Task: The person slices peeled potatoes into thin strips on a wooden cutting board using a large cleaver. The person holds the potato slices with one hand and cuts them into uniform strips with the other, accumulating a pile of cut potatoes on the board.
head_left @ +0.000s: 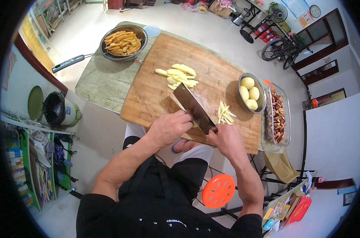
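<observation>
My right hand grips the handle of a cleaver near the front edge of a wooden cutting board. The broad blade slants away to the far left. My left hand is closed, its curled fingertips against the near-left side of the blade; what they pinch is hidden. Thick pale-yellow potato sticks lie in a heap beyond the blade's tip. Thinner potato strips form a small pile just beyond my right hand. Several peeled potatoes sit in a steel bowl at the board's right.
At the far left, a long-handled steel pan holds golden-brown strips. A glass dish of reddish-brown pieces stands at the right edge. Beneath is a greenish table. Near my right knee stands an orange stool; a lined bin is left.
</observation>
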Motion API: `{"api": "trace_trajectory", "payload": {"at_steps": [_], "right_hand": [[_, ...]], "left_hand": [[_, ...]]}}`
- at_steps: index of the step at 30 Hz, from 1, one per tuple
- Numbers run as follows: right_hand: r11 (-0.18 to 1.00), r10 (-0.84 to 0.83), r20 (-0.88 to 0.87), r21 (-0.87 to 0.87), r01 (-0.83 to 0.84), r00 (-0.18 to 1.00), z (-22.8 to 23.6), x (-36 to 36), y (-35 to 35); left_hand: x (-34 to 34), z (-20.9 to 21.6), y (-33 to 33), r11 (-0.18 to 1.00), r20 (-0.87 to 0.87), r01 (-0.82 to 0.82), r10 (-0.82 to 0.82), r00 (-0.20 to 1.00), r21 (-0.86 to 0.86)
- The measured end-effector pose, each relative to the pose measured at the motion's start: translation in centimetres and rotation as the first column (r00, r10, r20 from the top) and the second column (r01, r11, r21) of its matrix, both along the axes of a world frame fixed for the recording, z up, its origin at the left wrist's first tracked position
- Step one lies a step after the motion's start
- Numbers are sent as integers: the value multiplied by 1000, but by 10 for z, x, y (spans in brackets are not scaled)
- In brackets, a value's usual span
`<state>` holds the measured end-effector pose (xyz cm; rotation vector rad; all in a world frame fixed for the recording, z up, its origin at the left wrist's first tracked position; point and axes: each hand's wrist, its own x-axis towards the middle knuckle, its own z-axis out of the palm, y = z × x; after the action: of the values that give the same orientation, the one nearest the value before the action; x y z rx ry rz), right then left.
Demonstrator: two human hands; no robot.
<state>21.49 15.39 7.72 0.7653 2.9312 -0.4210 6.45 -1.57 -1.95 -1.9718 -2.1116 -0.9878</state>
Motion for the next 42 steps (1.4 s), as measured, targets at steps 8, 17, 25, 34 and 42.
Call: {"api": "trace_trajectory", "payload": {"at_steps": [8,17,25,34,42], "right_hand": [[997,-23,-74,-72,18,997,-12,15,3],[998,24,68,-58,-20,997,7,-6,1],[995,-61,-61,-85,56,996,-10,14,0],[996,-5,-91,-93,-4,996,-6,12,0],[999,28,78,-44,-25,997,8,-9,-1]], "left_hand": [[0,-3,3,997,24,-29,27,999,72],[1,-1,2,998,27,-33,31,999,45],[0,-2,1,1000,64,-13,14,998,-15],[2,-1,3,998,54,-47,45,998,35],[1,-8,3,1000,64,-18,17,998,13]]}}
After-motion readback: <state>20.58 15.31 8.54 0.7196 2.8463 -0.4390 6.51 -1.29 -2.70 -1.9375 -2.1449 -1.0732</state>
